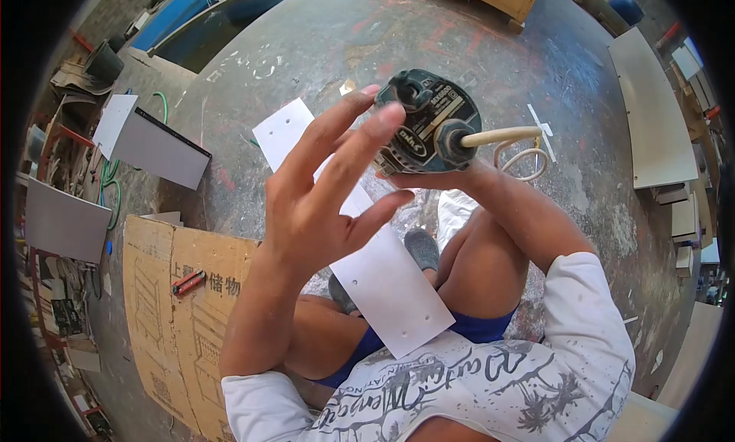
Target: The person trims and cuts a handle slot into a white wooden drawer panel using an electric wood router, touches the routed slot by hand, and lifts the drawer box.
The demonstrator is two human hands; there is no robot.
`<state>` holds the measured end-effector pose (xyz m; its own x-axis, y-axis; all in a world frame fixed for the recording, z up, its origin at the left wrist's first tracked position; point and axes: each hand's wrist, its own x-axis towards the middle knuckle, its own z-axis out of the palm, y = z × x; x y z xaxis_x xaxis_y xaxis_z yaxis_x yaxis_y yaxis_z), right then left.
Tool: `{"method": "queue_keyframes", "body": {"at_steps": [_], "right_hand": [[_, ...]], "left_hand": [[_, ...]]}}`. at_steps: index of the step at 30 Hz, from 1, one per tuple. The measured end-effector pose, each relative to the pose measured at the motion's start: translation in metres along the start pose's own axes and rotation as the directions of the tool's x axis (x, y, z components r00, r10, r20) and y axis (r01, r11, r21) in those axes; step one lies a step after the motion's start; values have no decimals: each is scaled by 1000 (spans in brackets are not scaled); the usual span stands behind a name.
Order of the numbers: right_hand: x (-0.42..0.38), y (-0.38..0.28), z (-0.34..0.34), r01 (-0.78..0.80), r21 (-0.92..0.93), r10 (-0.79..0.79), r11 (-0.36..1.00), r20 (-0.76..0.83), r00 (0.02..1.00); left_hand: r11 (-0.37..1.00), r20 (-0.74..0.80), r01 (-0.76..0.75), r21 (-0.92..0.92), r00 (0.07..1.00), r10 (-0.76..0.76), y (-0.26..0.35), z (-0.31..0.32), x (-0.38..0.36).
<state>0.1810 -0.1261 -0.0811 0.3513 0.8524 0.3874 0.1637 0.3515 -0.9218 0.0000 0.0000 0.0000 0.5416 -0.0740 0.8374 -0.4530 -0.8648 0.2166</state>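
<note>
A flattened cardboard box (180, 304) with red pliers (188, 282) on it is seen at the left on the concrete floor (321, 28). The left hand (321, 204) is spread wide, holding nothing, just beside the power tool (429, 132). The tool, cord (501, 135) trailing, is gripped from below by the mostly hidden right hand (429, 180), above a white drilled panel (360, 243).

Floor (367, 36) clear beyond board (383, 273)

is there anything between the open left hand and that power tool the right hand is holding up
Nothing visible. The left hand is spread open right beside the power tool, its fingertips at the tool's body with no object in between. The right hand grips the tool from below. The white board lies lower, across the lap, out of the way.
</note>
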Motion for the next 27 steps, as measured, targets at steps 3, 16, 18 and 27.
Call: {"method": "queue_keyframes", "body": {"at_steps": [3,16,18,27], "right_hand": [[-4,-6,-18,253,-359,-218,898,135,967],[-13,-2,15,295,-384,-257,875,148,955],[-13,-9,21,339,-378,-306,861,146,941],[-23,-23,26,255,-575,-257,778,79,963]], "left_hand": [[999,-91,41,-17,995,-42,-1,17,-8],[988,-107,-22,155,994,39,-3,-5,-20],[993,-135,-14,121,990,31,-1,-6,-20],[945,82,327,-28,943,-324,-14,-20,-42]]}}
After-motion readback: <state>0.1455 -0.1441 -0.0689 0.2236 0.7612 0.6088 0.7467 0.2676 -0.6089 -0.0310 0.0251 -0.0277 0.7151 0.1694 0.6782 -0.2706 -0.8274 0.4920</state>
